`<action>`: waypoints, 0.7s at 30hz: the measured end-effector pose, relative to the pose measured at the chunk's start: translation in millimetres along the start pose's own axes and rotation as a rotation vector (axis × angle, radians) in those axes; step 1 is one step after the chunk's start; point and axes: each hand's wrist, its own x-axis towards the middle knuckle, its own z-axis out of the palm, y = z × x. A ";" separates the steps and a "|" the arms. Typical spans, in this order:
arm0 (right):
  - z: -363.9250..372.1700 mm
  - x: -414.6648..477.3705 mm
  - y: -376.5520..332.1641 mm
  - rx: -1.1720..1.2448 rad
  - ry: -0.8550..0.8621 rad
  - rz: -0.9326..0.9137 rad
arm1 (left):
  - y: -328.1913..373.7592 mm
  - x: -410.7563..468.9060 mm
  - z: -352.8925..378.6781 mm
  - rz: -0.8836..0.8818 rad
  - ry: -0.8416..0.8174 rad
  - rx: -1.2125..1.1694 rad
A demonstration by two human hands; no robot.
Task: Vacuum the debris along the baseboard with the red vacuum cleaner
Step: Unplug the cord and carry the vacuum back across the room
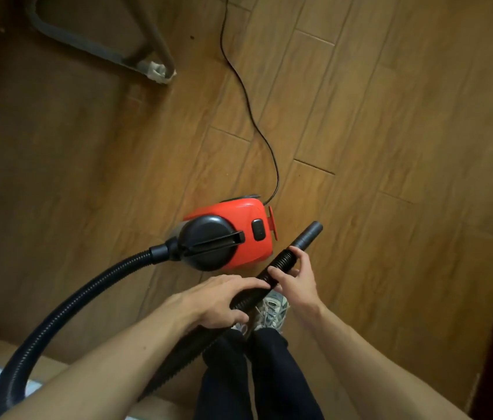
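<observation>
Two hands hold one black ribbed hose [66, 301]. The left hand [221, 301] lies over it with its fingers [248, 284] curled down round the ribs and gripping. The right hand [295, 278] sits just ahead on the same hose, thumb and fingers wrapped narrowly about the ribbed part right behind the one smooth nozzle tube [310, 234]. That tube sticks out beyond the right fingertips and is tilted up and away from them. The two hands are close, almost touching. The one red vacuum cleaner [227, 234] stands on the wooden plank floor [390, 131] just beyond the left fingers, near the nozzle tube but apart from it. The hose leaves its black front cap, loops wide to the left of the left hand and comes back up under the forearm into the grip. One thin black power cord [249, 116] runs from the far side of the cleaner, well beyond both sets of fingers. Below the fingers one pale laced sneaker [272, 309] shows plainly, and two dark trouser legs [272, 374] hang under the wrists. One grey metal frame [93, 43] stands far off, beyond and left of the left hand.
</observation>
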 end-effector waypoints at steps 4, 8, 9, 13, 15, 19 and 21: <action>-5.2 8.1 9.0 -0.080 0.043 0.047 | -1.8 17.0 9.7 -0.028 -0.063 0.074; -6.5 26.5 15.1 -0.677 0.115 -0.057 | -11.8 30.6 24.2 -0.046 -0.125 0.147; -4.1 31.6 14.3 -0.799 0.079 -0.098 | -13.8 32.9 27.8 -0.050 -0.136 0.160; 16.7 52.6 12.4 -1.070 -0.077 -0.227 | -22.9 39.7 42.5 -0.066 -0.137 0.161; 29.7 61.9 14.2 -1.123 -0.136 -0.260 | -29.8 43.3 47.9 -0.079 -0.138 0.168; 47.5 75.1 18.8 -1.158 -0.208 -0.254 | -39.5 47.0 52.6 -0.106 -0.155 0.167; 50.5 78.8 21.0 -1.161 -0.227 -0.229 | -41.5 47.4 53.3 -0.115 -0.170 0.168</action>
